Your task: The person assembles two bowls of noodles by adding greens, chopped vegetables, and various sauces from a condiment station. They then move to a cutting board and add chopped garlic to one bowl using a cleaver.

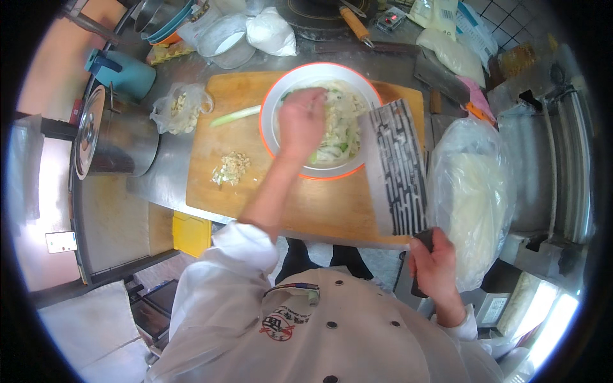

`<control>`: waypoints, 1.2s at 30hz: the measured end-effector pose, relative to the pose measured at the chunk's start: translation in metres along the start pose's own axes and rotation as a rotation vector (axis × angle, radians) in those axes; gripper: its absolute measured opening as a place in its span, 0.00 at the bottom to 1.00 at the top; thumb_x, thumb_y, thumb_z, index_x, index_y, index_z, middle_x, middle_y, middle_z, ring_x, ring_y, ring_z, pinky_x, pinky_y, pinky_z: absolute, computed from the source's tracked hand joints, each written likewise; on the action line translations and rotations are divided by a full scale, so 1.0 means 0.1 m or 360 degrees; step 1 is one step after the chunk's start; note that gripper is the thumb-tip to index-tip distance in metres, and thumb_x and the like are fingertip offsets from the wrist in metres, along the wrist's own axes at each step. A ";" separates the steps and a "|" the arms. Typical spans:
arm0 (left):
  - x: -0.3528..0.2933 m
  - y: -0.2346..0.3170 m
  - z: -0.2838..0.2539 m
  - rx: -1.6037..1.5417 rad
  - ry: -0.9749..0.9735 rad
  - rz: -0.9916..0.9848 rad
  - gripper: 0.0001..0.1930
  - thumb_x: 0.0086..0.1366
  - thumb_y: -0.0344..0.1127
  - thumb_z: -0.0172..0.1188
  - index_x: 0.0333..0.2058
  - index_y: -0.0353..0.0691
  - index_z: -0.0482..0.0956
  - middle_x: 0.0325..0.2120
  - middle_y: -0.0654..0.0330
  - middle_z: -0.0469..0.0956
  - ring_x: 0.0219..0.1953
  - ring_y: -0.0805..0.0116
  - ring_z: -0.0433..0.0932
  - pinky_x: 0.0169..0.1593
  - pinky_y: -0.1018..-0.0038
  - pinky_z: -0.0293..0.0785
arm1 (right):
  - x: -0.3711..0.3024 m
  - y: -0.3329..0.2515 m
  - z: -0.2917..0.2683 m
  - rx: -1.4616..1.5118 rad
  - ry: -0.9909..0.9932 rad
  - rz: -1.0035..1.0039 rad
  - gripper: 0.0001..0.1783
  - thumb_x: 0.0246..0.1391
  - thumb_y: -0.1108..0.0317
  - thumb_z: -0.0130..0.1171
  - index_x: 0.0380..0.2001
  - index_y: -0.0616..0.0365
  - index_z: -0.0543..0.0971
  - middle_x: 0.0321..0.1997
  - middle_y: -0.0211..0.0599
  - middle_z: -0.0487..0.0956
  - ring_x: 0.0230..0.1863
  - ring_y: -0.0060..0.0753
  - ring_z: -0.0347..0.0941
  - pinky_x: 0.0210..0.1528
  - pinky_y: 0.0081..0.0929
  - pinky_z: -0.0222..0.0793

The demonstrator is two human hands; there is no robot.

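Observation:
My right hand [434, 263] grips the black handle of a wide cleaver [399, 169]. Its blade, with a dark-and-light banded face, points away from me and its far edge overlaps the rim of a white bowl with an orange rim [268, 137]. Over the bowl's left side is my left hand [302, 121], fingers curled in and partly blurred; what they hold, if anything, is hidden. Inside the bowl lies a mix of pale and green chopped vegetables [338, 124]. On the wooden cutting board [306, 207] sit a small heap of chopped pale bits [231, 168] and a scallion stalk [235, 116].
Left of the board are a bag of peeled cloves [182, 108], a large lidded metal pot [121, 143] and a blue pitcher [131, 73]. A plastic bag with a pale block [476, 204] lies at right. Another cleaver [440, 75] rests behind. A yellow bin [191, 234] stands below.

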State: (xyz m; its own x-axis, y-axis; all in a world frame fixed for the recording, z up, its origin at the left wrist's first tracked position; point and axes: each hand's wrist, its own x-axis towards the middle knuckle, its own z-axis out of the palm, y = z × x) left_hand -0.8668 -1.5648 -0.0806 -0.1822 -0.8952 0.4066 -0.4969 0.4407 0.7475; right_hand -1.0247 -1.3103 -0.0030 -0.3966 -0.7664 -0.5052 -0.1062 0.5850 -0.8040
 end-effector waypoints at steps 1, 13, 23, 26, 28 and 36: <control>0.02 -0.03 -0.08 -0.0085 0.0009 0.0031 0.06 0.55 0.28 0.55 0.32 0.36 0.79 0.29 0.51 0.78 0.34 0.56 0.76 0.40 0.68 0.71 | 0.00 0.00 -0.06 0.0066 -0.0011 -0.0154 0.11 0.53 0.75 0.53 0.22 0.62 0.62 0.11 0.28 0.66 0.10 0.17 0.62 0.11 0.19 0.56; -0.33 -1.00 -1.84 0.0559 -0.0711 -0.0445 0.12 0.52 0.34 0.60 0.36 0.37 0.79 0.28 0.55 0.79 0.31 0.65 0.77 0.37 0.73 0.71 | 0.13 0.25 0.68 -0.0492 -0.0730 -0.0623 0.14 0.45 0.70 0.60 0.22 0.65 0.64 0.17 0.49 0.67 0.21 0.54 0.65 0.23 0.38 0.61; -0.51 -1.28 -1.55 0.0751 -0.0938 0.0046 0.19 0.46 0.35 0.63 0.40 0.41 0.75 0.34 0.47 0.72 0.41 0.52 0.73 0.44 0.65 0.71 | 0.27 0.57 1.70 -0.0237 -0.0383 -0.0280 0.13 0.52 0.69 0.56 0.21 0.63 0.64 0.11 0.38 0.68 0.11 0.30 0.66 0.15 0.29 0.61; -0.51 -1.32 -1.51 0.0677 -0.0948 0.0078 0.15 0.47 0.32 0.61 0.36 0.39 0.76 0.32 0.48 0.72 0.39 0.51 0.73 0.43 0.63 0.71 | 0.28 0.50 1.93 -0.0012 -0.0418 -0.0063 0.14 0.52 0.69 0.55 0.21 0.63 0.63 0.11 0.36 0.68 0.11 0.26 0.66 0.14 0.26 0.62; -0.49 -1.36 -1.50 0.0642 -0.0985 0.0118 0.13 0.47 0.30 0.61 0.34 0.38 0.76 0.31 0.48 0.72 0.38 0.50 0.73 0.42 0.63 0.71 | 0.28 0.46 2.05 0.0075 -0.0458 -0.0032 0.14 0.53 0.69 0.55 0.20 0.63 0.63 0.11 0.35 0.69 0.12 0.25 0.67 0.14 0.24 0.62; -0.47 -1.29 -1.58 0.0402 -0.0769 0.0122 0.08 0.45 0.26 0.60 0.28 0.35 0.76 0.29 0.49 0.73 0.34 0.48 0.73 0.38 0.62 0.72 | 0.16 0.40 2.15 -0.0212 -0.0279 -0.0433 0.13 0.49 0.70 0.58 0.22 0.65 0.64 0.15 0.47 0.70 0.16 0.46 0.69 0.19 0.35 0.63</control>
State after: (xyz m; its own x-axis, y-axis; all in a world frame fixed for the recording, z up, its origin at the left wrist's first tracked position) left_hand -0.6602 -1.5696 -0.1131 -0.5651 -0.8158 0.1229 -0.6445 0.5295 0.5516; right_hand -0.8388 -1.3558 -0.1106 -0.1759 -0.9261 -0.3337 -0.3093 0.3738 -0.8744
